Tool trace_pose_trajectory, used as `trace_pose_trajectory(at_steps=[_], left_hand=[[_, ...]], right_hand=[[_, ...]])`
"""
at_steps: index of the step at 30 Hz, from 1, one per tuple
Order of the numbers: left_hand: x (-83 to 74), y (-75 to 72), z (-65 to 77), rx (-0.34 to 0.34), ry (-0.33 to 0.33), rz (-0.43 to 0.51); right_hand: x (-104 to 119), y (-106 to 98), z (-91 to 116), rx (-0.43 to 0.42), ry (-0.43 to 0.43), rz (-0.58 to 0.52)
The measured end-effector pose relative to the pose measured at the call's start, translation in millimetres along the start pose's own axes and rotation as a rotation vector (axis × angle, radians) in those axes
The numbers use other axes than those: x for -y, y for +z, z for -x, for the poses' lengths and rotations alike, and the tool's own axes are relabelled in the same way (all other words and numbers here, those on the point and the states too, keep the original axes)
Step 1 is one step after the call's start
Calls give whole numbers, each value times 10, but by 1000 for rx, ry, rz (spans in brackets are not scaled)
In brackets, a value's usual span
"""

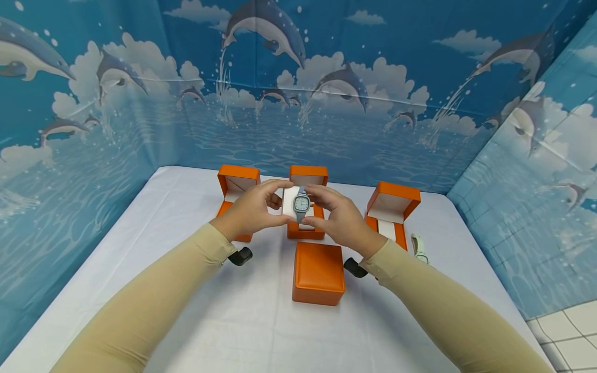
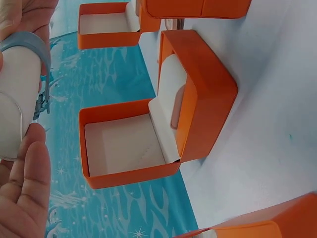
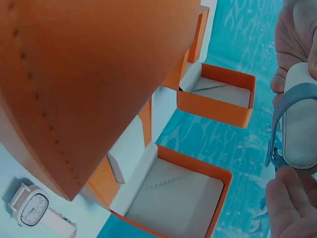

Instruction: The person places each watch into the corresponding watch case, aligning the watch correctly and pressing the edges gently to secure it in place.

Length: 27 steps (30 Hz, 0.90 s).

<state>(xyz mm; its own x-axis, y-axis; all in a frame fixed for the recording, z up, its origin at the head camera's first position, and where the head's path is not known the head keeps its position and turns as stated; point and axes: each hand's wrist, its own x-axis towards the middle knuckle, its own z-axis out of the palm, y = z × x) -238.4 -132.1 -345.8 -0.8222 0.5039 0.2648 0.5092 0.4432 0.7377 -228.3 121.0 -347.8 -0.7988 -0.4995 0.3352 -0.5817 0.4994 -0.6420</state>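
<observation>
Leftmost on the white-clothed table (image 1: 224,311) stands an open orange box with pale lining (image 1: 239,170). The left hand (image 1: 254,208), its beige-sleeved forearm slanting inward, has its grip closed to the cushion's width, thumb and fingers pinching the left end of a rounded white cushion (image 1: 288,199). A square-faced watch with a blue-grey strap (image 1: 301,203) loops round this, raised before a middle open orange box (image 1: 305,234). The step looks like settling the strap; the next move probably calls for keeping cushion and watch level and together. The right hand (image 1: 342,218) mirrors the left, thumb and bent fingers gripping the right side.
</observation>
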Motion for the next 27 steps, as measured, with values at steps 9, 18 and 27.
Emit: trace_pose_trajectory(at_steps=[9, 18, 27], left_hand=[[-20, -55, 22, 5, -18, 22], [-48, -156, 34, -8, -60, 2], [-47, -226, 78, -25, -144, 18]], right_hand=[[45, 29, -38, -7, -18, 33], [132, 44, -107, -10, -2, 38], [167, 95, -176, -17, -39, -19]])
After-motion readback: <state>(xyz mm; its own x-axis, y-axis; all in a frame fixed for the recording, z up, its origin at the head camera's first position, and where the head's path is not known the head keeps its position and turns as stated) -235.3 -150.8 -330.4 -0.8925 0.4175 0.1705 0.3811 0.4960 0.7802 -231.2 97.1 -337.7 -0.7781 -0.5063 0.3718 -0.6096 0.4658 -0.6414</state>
